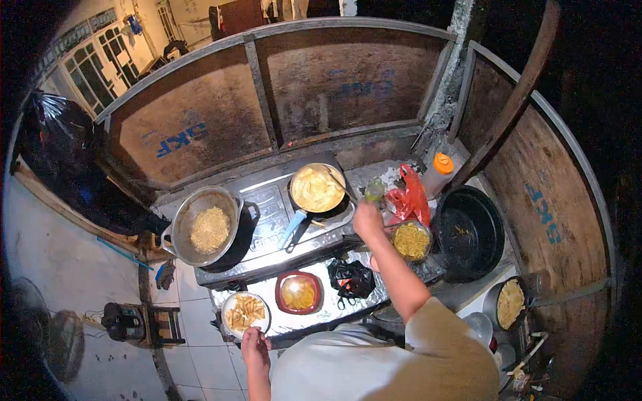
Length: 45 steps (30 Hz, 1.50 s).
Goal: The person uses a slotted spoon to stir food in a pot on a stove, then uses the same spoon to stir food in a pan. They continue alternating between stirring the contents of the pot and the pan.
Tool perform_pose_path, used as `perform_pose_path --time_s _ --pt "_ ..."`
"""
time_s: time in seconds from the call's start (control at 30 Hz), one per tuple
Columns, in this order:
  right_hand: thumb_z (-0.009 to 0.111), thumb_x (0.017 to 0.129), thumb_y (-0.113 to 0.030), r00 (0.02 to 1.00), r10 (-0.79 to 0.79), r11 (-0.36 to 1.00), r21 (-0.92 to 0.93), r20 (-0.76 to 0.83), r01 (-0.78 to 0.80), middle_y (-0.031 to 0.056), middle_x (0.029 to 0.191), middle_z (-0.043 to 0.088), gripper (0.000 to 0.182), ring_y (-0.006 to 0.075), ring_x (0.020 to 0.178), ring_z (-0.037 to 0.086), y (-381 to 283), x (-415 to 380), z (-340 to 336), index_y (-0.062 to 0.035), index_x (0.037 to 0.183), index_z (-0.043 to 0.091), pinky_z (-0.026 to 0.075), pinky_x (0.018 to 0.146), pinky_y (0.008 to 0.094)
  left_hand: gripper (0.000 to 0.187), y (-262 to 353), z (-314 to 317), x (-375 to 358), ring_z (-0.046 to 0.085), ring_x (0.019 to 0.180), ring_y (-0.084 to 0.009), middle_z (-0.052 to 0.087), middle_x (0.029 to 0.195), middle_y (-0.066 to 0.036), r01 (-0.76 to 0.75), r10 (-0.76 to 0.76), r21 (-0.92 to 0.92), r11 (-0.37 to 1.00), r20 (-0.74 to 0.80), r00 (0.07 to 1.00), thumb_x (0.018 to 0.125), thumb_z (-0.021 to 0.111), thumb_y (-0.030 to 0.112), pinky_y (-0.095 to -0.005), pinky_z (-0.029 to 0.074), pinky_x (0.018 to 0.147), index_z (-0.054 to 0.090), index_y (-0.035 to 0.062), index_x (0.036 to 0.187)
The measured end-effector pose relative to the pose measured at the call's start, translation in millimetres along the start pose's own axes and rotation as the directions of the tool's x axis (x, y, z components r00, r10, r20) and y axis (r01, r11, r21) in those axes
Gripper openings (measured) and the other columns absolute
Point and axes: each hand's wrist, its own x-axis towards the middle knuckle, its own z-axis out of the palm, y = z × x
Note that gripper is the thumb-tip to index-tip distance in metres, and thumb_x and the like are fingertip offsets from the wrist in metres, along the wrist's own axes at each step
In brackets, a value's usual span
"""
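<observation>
My right hand (368,220) is closed around the handle of a spatula (340,179), whose head rests at the far right of a frying pan (298,212). Pale yellow food (315,188) fills the pan, which sits on the stove with its light blue handle (292,227) pointing toward me. Low at the left, my left hand (255,349) has its fingers curled at the near edge of a white plate (229,321) of golden fried pieces (245,311). Whether those fingers hold anything is hidden.
On the stove's left stands a large metal wok (182,212) with light crumbly food. A red-rimmed covered dish (299,311) and black plastic bag (352,279) lie in front. Rightward are a bowl of yellow pieces (410,240), red bag (416,194), orange-lidded jug (439,172) and black basin (493,234).
</observation>
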Motion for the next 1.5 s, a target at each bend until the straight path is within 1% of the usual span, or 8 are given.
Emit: perform_pose_path --time_s 0.17,0.6,0.7,0.9,1.1,1.17,1.23,1.5 --pt "0.048 0.082 -0.006 0.992 -0.106 0.99 -0.1 -0.075 0.099 0.0215 0.094 0.061 0.017 0.0344 0.091 0.062 -9.1 8.4 19.8 0.0015 0.087 0.063 0.052 0.077 0.0431 0.015 1.5 7.4 -9.3 0.048 0.061 -0.0094 0.05 0.069 -0.001 -0.016 0.016 -0.002 1.0 0.023 1.0 0.09 0.056 0.02 -0.0244 0.039 0.049 0.054 0.0059 0.094" --pt "0.045 0.079 0.002 0.973 0.057 0.952 0.306 -0.224 0.015 0.0241 0.095 0.056 0.02 0.0425 0.09 0.055 0.2 -52.3 46.3 0.0023 0.097 0.055 0.045 0.077 0.0472 0.014 17.3 15.5 -5.8 0.047 0.062 -0.0068 0.048 0.072 0.002 0.064 -0.08 0.118 0.991 0.137 0.987 0.091 0.056 0.021 -0.0205 0.039 0.05 0.054 0.0077 0.095" --pt "0.043 0.081 0.001 0.99 0.129 0.934 0.341 -0.048 -0.106 0.024 0.103 0.056 0.024 0.0417 0.094 0.056 -8.7 -62.5 39.8 0.006 0.102 0.053 0.048 0.079 0.0481 0.015 23.4 8.7 -4.6 0.046 0.062 -0.0071 0.048 0.072 0.002 0.043 -0.066 0.116 0.992 0.205 0.977 0.091 0.056 0.021 -0.0208 0.039 0.05 0.054 0.0074 0.095" --pt "0.054 0.076 -0.004 0.977 0.09 0.976 0.212 -0.192 -0.048 0.0237 0.086 0.061 0.016 0.0404 0.086 0.058 -27.6 -84.4 38.3 0.0012 0.089 0.062 0.046 0.077 0.0464 0.014 40.7 -32.6 -4.4 0.046 0.064 -0.0091 0.047 0.072 0.0 0.036 -0.073 0.183 0.982 0.204 0.976 0.091 0.055 0.017 -0.0238 0.04 0.05 0.054 0.004 0.096" --pt "0.055 0.085 -0.017 0.957 0.238 0.866 0.482 -0.165 -0.132 0.021 0.077 0.064 0.022 0.0375 0.077 0.063 -35.7 -102.6 52.4 0.0033 0.087 0.062 0.048 0.072 0.0452 0.013 50.6 -85.9 -14.1 0.049 0.06 -0.0117 0.051 0.071 -0.002 0.036 -0.054 0.091 0.995 0.205 0.977 0.091 0.053 0.015 -0.0249 0.041 0.049 0.055 0.0043 0.097" --pt "0.057 0.087 -0.015 0.93 0.324 0.674 0.732 -0.172 -0.1 0.0149 0.078 0.066 0.021 0.0295 0.07 0.064 -23.6 -103.8 88.4 0.0047 0.092 0.06 0.049 0.068 0.039 0.013 44.1 -110.3 -9.5 0.05 0.059 -0.0122 0.052 0.071 -0.003 0.048 -0.058 0.05 0.998 0.214 0.975 0.092 0.053 0.016 -0.0251 0.041 0.048 0.055 0.0045 0.097" --pt "0.057 0.09 -0.013 0.891 0.347 -0.052 0.954 0.294 -0.295 0.0035 0.077 0.059 0.02 0.01 0.054 0.049 -51.7 -127.9 48.8 0.0018 0.103 0.056 0.039 0.046 0.0226 0.011 48.2 -121.3 -14.6 0.05 0.059 -0.0122 0.052 0.071 -0.003 0.047 -0.056 0.044 0.998 0.227 0.972 0.092 0.052 0.015 -0.0249 0.041 0.049 0.055 0.0051 0.096" --pt "0.049 0.094 -0.013 0.862 0.168 -0.4 0.832 0.478 -0.384 0.0036 0.076 0.054 0.019 0.0062 0.051 0.041 -95.0 -238.2 11.5 0.0024 0.101 0.057 0.03 0.041 0.019 0.009 64.1 -151.9 -22.7 0.049 0.06 -0.012 0.051 0.072 -0.003 0.06 -0.073 0.063 0.996 0.23 0.97 0.092 0.051 0.014 -0.0244 0.041 0.05 0.054 0.0053 0.094"
